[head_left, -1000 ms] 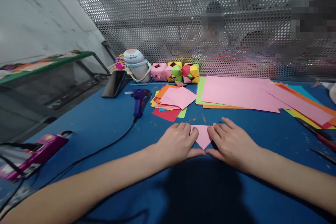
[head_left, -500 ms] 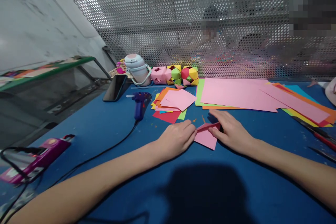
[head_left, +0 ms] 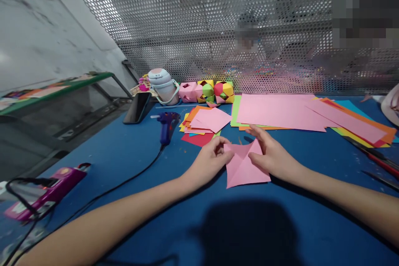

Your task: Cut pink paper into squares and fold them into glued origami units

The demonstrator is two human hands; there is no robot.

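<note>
A creased square of pink paper (head_left: 245, 170) is spread between my two hands over the blue table (head_left: 149, 216). Crease lines cross near its middle, and its upper corners bend upward. My left hand (head_left: 212, 158) pinches the upper left corner between thumb and fingers. On the other side my right hand (head_left: 269, 153) grips the upper right corner, thumb on the near face and fingers behind. Just beyond lies a stack of small coloured paper squares (head_left: 208, 118), pink on top.
A blue glue gun (head_left: 165, 126) stands left, its cord running to a purple power strip (head_left: 50, 195). Behind are a phone (head_left: 137, 108), a bottle (head_left: 163, 87) and folded paper balls (head_left: 205, 91). Large paper sheets (head_left: 277, 110) and scissors (head_left: 377, 158) lie right. A perforated metal screen (head_left: 187, 29) rises behind.
The pink paper was folded over and is now opened out into a square. My left hand has turned to pinch its corner, and my right hand holds the opposite upper corner.
</note>
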